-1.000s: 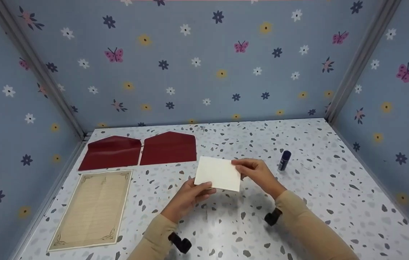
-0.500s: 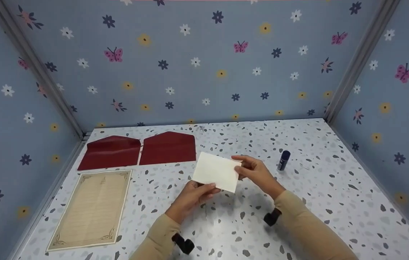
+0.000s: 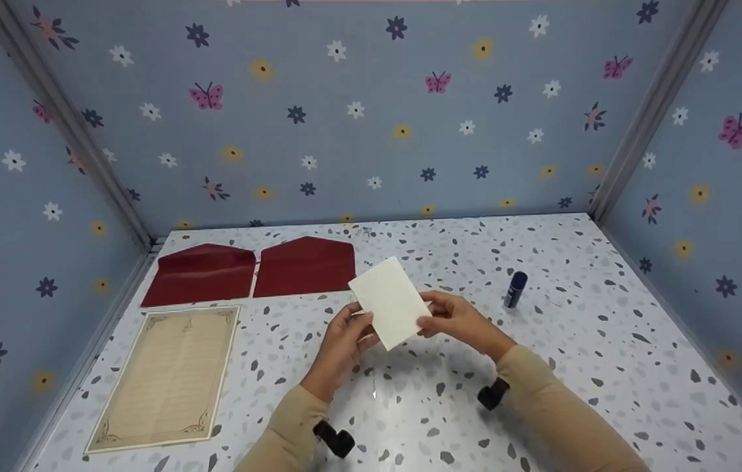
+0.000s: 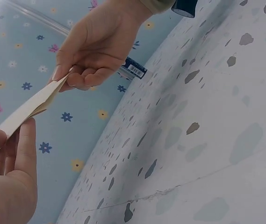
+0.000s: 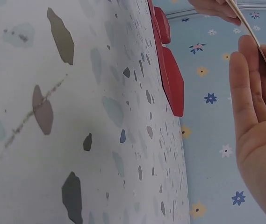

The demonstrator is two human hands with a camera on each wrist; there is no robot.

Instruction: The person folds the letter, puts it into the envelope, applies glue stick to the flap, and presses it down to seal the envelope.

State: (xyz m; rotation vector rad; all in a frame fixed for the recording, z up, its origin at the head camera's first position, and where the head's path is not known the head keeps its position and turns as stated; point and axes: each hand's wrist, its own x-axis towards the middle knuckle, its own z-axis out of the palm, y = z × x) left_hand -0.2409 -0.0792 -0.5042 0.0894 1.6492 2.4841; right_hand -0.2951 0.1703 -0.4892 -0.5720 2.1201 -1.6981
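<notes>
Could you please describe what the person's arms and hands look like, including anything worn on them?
The left sleeve and right sleeve are long, plain and tan. Near each cuff is a small black wrist device, the left one and the right one. The left hand and right hand are gloveless; no cables show.

Looks like smooth, matt paper in the cream sheet (image 3: 392, 305) and bordered sheet (image 3: 164, 377). Shows faint sheen on the red envelopes (image 3: 204, 280), plastic on the blue tube (image 3: 515, 290), gloss on the bench (image 3: 404, 419).
</notes>
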